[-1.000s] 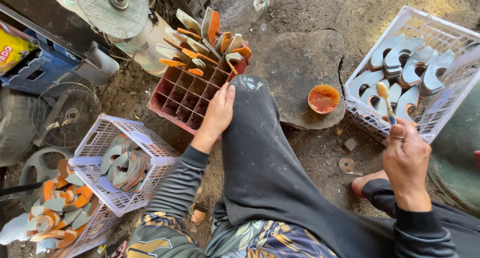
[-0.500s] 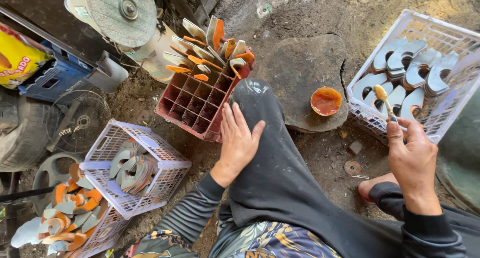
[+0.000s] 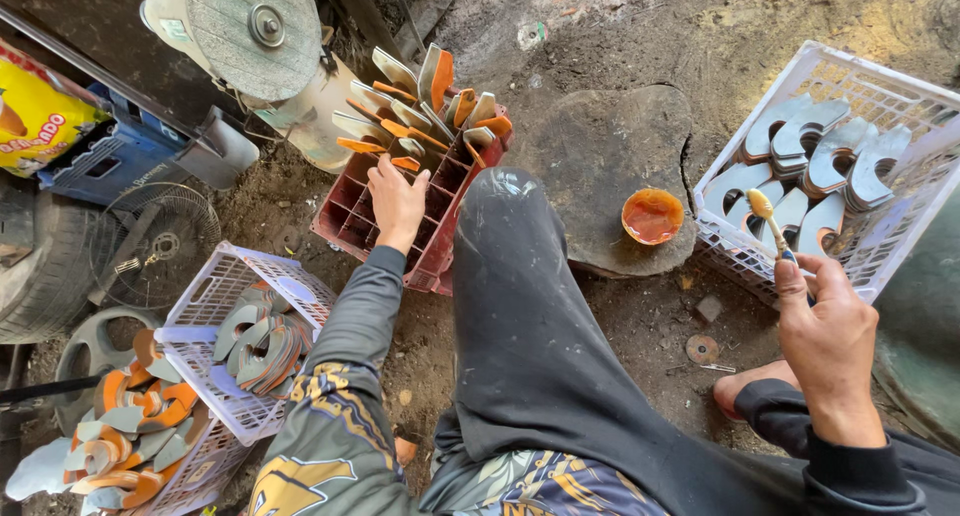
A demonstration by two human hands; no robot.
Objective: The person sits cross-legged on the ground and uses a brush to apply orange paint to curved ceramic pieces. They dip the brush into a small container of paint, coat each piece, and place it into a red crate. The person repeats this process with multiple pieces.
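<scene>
My left hand (image 3: 396, 202) reaches over the red divided crate (image 3: 352, 219), fingers spread and touching the orange-painted metal pieces (image 3: 420, 111) standing in its far compartments. It holds nothing that I can see. My right hand (image 3: 826, 328) grips a small paintbrush (image 3: 768, 216) with an orange-wet tip, held upright in front of the white basket (image 3: 925, 184) of grey curved metal pieces (image 3: 820, 151). A small bowl of orange paint (image 3: 652, 216) sits on a flat stone (image 3: 607, 146) between the two crates. My dark-trousered knee (image 3: 520, 276) rises in the middle.
A lilac basket (image 3: 215, 286) of grey pieces stands at lower left, with another basket of orange-and-grey pieces (image 3: 125, 436) beside it. A round grinding disc (image 3: 252, 31), a fan guard (image 3: 150, 241), a tyre (image 3: 40, 276) and a blue crate (image 3: 100, 161) crowd the left. The ground is dirt.
My left hand has moved from my knee forward to the painted pieces in the red crate. My right hand with the brush has stayed by the white basket.
</scene>
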